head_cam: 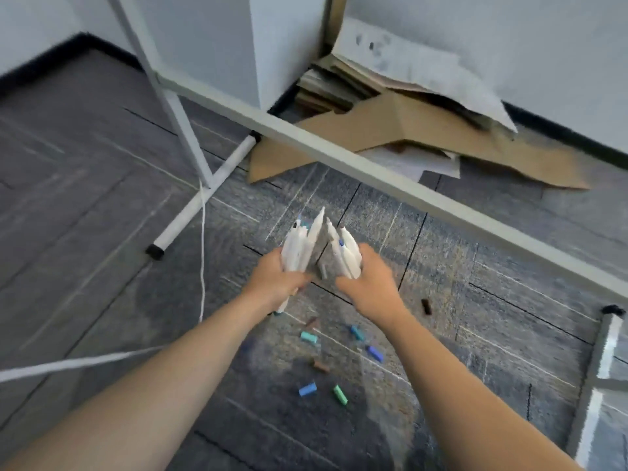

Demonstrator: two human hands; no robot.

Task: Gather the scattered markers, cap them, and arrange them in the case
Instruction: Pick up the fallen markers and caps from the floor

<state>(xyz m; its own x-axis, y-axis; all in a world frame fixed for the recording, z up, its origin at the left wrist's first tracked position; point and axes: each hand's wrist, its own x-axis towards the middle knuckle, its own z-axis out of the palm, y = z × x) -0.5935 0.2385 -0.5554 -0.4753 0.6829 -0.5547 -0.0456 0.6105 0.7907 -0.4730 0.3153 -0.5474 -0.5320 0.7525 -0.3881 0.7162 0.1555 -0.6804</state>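
Note:
My left hand [277,278] grips a bundle of white markers [299,248], tips pointing up and away. My right hand [368,282] grips a second bundle of white markers [346,254] right beside it; the two bundles nearly touch. Several loose caps lie on the dark carpet below my hands: a teal cap [308,337], a blue cap [307,389], a green cap [340,394], a violet cap [374,353], brown caps [321,366] and a dark one [425,306] further right. No marker case is in view.
A white table frame bar [373,171] crosses diagonally above the markers, with legs [200,202] at left and another leg [601,368] at right. Cardboard sheets [407,130] and stacked papers lie by the wall. A white cord [203,253] runs across the floor at left.

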